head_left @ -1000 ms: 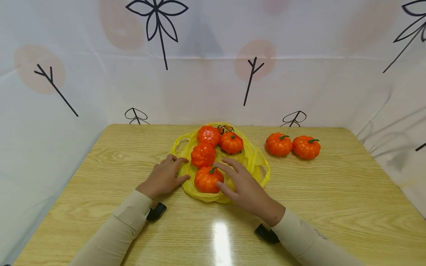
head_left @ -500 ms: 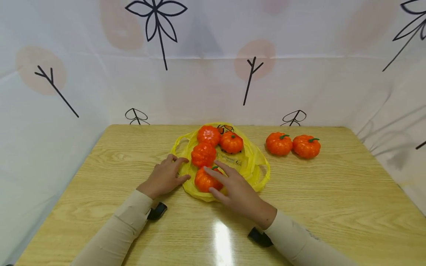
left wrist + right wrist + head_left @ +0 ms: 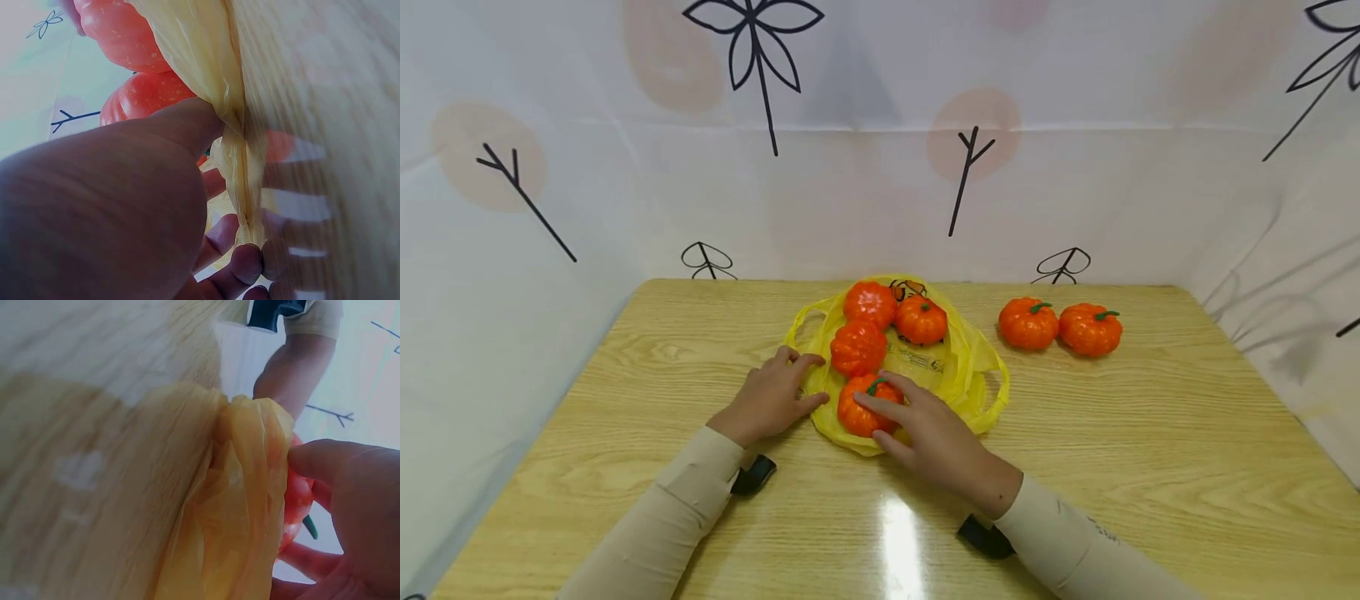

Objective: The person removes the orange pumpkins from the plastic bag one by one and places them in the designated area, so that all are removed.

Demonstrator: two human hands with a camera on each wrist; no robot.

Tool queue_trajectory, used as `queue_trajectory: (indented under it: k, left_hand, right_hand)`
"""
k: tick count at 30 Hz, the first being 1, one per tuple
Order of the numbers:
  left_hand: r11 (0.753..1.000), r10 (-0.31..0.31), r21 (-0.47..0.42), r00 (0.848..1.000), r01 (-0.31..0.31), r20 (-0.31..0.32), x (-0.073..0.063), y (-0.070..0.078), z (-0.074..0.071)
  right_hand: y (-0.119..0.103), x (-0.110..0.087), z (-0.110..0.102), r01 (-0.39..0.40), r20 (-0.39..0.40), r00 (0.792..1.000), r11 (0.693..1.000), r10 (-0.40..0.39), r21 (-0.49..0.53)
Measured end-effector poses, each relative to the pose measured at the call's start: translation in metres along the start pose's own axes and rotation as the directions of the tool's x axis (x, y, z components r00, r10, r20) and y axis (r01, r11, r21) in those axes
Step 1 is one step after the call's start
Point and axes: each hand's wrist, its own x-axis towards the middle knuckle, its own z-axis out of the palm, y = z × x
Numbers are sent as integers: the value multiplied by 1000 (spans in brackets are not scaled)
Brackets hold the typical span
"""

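Observation:
A yellow plastic bag [image 3: 934, 367] lies spread flat and open-mouthed, with several small orange toy pumpkins on it. My right hand [image 3: 940, 437] grips the front pumpkin [image 3: 857, 412], fingers over its top and right side, thumb at its front. In the right wrist view, the thumb lies at the bag's edge [image 3: 244, 506] with the pumpkin [image 3: 299, 500] behind it. My left hand [image 3: 767, 398] holds the bag's left edge, thumb and fingers bent about it. In the left wrist view, the thumb tip is hidden behind the yellow plastic [image 3: 194, 50].
Two more pumpkins, one left [image 3: 1027, 323] and one right [image 3: 1090, 330], sit side by side on the wooden table [image 3: 1120, 450], right of the bag. One bag handle [image 3: 997, 398] reaches out to the right. A patterned cloth [image 3: 865, 200] hangs behind the table.
My right hand has moved a little left and closed in around the front pumpkin, whose green stem has shifted slightly. The left hand, the bag and the other pumpkins stay in place.

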Motion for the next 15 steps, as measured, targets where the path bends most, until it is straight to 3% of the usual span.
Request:
queue_trajectory:
  k: [15]
  left_hand:
    - [1000,2,-6,1000,-2,1,-2,3,-3]
  right_hand:
    - [1,0,-1,25,17,1000,999,-24,-29]
